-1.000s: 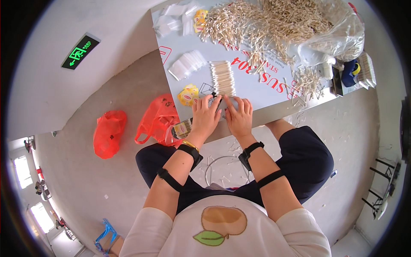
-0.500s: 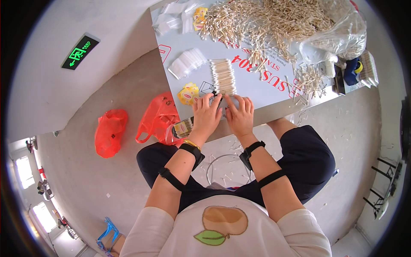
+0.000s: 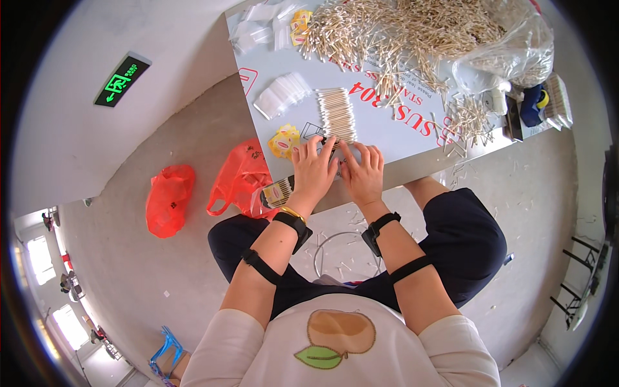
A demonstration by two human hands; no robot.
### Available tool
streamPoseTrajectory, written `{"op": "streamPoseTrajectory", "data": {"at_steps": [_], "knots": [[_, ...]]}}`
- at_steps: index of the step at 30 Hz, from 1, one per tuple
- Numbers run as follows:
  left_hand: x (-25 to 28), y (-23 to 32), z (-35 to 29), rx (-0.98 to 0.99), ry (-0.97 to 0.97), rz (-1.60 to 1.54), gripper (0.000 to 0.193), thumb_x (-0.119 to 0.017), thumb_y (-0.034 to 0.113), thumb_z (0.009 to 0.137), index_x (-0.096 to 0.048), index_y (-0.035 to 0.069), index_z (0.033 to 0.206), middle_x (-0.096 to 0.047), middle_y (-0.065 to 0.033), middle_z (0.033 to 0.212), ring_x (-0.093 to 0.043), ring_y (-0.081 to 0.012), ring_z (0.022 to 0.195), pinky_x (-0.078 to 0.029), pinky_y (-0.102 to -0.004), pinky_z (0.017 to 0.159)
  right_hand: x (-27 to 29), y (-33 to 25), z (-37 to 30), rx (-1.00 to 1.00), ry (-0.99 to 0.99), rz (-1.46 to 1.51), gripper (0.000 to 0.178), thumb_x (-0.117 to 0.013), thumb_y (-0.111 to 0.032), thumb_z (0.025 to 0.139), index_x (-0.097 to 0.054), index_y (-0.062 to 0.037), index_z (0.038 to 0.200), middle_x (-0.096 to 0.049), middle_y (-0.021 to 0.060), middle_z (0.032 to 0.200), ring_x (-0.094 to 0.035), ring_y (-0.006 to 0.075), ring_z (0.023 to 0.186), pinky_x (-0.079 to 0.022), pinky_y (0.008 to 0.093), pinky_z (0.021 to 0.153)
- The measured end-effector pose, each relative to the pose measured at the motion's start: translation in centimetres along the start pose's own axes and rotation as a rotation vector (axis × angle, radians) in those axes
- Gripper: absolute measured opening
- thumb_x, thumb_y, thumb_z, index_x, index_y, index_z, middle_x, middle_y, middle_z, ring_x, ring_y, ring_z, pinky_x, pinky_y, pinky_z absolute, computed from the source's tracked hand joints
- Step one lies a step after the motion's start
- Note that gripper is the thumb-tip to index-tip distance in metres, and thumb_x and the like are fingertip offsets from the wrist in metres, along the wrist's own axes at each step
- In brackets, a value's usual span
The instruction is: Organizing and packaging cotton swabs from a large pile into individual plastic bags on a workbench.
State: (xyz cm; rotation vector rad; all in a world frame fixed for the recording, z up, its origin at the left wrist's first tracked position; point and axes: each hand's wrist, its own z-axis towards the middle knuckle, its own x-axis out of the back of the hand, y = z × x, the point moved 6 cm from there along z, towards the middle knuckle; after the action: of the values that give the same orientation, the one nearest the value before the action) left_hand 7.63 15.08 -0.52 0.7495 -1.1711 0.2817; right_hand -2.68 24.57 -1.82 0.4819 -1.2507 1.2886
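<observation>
A neat row of cotton swabs (image 3: 336, 111), white-tipped and laid side by side, lies on the table. My left hand (image 3: 313, 170) is at its near left end, fingers stretched and apart, fingertips touching the swab tips. Opposite it, my right hand (image 3: 363, 171) has its index finger extended to the near right end, with the other fingers loosely bent. Something dark, mostly hidden, shows under the left fingertips. Left of the row are yellow printed cards (image 3: 284, 140) and a fanned stack of clear plastic bags (image 3: 282, 95).
A large heap of loose swabs (image 3: 400, 32) covers the far side, beside a clear plastic sack (image 3: 516, 55). More swabs (image 3: 474, 122) are scattered at right. A filled packet (image 3: 277, 192) sits by the table's left edge, near a red bag (image 3: 238, 180); another red bag (image 3: 171, 200) is on the floor.
My left fingertips have shifted slightly at the near end of the swab row. Otherwise the hands and row look nearly the same; the whole view has moved a little.
</observation>
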Motion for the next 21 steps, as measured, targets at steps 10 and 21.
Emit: {"op": "streamPoseTrajectory", "data": {"at_steps": [10, 21], "knots": [[0.08, 0.19, -0.06, 0.015, 0.003, -0.009, 0.052, -0.069, 0.03, 0.096, -0.059, 0.017, 0.146, -0.052, -0.0109, 0.139, -0.051, -0.0339, 0.125, -0.038, -0.0565, 0.107, -0.25, 0.34, -0.05, -0.04, -0.024, -0.007, 0.058, -0.064, -0.032, 0.099, -0.053, -0.0258, 0.155, -0.05, 0.0101, 0.151, -0.049, 0.0331, 0.133, -0.032, 0.0514, 0.121], [-0.22, -0.5, 0.51, 0.021, -0.009, 0.022, 0.051, -0.069, 0.03, 0.096, -0.06, 0.016, 0.144, -0.052, -0.0099, 0.139, -0.051, -0.0329, 0.125, -0.039, -0.0548, 0.105, -0.21, 0.23, 0.0, -0.03, -0.059, -0.018, 0.057, -0.061, -0.032, 0.101, -0.051, -0.0236, 0.157, -0.049, 0.0099, 0.152, -0.048, 0.0304, 0.135, -0.031, 0.0507, 0.122]]}}
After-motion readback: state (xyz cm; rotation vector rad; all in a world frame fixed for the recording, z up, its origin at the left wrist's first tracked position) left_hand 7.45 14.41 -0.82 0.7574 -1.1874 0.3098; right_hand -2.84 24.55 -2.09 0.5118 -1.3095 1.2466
